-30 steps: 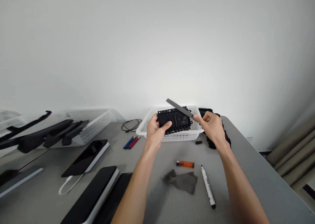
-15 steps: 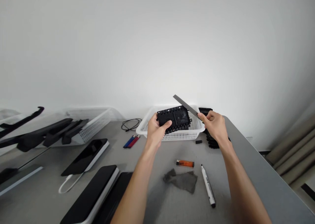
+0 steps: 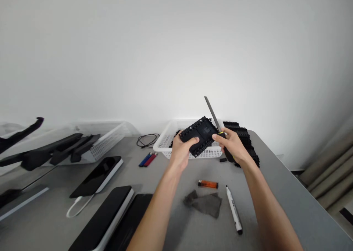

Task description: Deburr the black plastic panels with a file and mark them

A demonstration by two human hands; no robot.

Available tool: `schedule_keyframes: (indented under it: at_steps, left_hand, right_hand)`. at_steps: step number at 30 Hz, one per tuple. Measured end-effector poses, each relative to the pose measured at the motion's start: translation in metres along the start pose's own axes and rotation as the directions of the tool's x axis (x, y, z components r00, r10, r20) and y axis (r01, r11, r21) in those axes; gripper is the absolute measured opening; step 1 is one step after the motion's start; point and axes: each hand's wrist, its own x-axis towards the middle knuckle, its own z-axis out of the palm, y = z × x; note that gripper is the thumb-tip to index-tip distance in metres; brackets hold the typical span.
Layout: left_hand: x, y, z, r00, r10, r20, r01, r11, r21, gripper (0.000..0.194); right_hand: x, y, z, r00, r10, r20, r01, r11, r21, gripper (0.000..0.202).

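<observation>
My left hand (image 3: 180, 148) is closed round the left end of a black rectangular plastic part (image 3: 200, 133) with toothed long edges, its thumb pressed on the flat face. The part is held tilted above a white plastic basket (image 3: 162, 145). My right hand (image 3: 231, 143) grips a file by its black and yellow handle (image 3: 228, 155); the grey flat blade (image 3: 211, 112) points up and to the left. The right thumb and fingers also reach the right end of the black part. More black toothed parts (image 3: 245, 138) are stacked just beyond my right hand.
An orange lighter (image 3: 208, 184), a dark grey cloth (image 3: 205, 204) and a white marker (image 3: 234, 210) lie in front of me. Blue (image 3: 145, 159) and red (image 3: 151, 159) lighters, a coiled black cable (image 3: 147, 140), power-bank-like devices (image 3: 96, 176) and another basket (image 3: 107, 142) are leftward.
The file has swung steeper and moved away from the part's top edge. My right hand has come left to the part, which is now turned and tilted more.
</observation>
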Motion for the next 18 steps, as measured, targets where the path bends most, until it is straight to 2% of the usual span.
schedule_keyframes:
  at_steps: [3,5,7,10,14,16,18]
  left_hand:
    - [-0.004,0.002,0.004,1.000,-0.004,0.021,0.002,0.998,0.070,0.039]
    - [-0.004,0.005,0.002,0.999,0.011,0.048,-0.019,0.985,0.169,0.042]
    - [-0.004,0.009,-0.001,0.994,0.011,0.105,-0.038,0.965,0.258,0.041]
    - [-0.003,0.012,-0.006,0.984,-0.008,0.180,-0.055,0.938,0.342,0.033]
    - [-0.004,0.009,-0.005,0.956,0.013,0.293,-0.123,0.925,0.360,0.033]
    - [-0.004,0.006,-0.003,0.950,0.054,0.306,-0.163,0.925,0.344,0.032]
    - [-0.003,0.002,-0.001,0.961,0.103,0.255,-0.186,0.926,0.327,0.030]
  right_hand:
    - [0.001,-0.001,0.005,0.999,0.012,-0.045,-0.006,0.990,0.138,0.037]
    - [0.001,-0.001,0.003,0.997,-0.012,-0.081,0.024,0.987,0.157,0.036]
    - [0.001,-0.001,-0.002,0.994,-0.049,-0.101,0.062,0.990,0.127,0.036]
    - [0.000,-0.002,-0.005,0.995,-0.089,-0.051,0.092,0.994,0.052,0.035]
    - [-0.002,-0.005,-0.001,0.994,-0.107,0.007,0.107,0.994,-0.037,0.035]
    - [-0.003,-0.006,0.002,0.989,-0.146,-0.008,0.145,0.985,-0.097,0.040]
    - [-0.004,-0.006,0.004,0.979,-0.188,-0.076,0.171,0.967,-0.186,0.043]
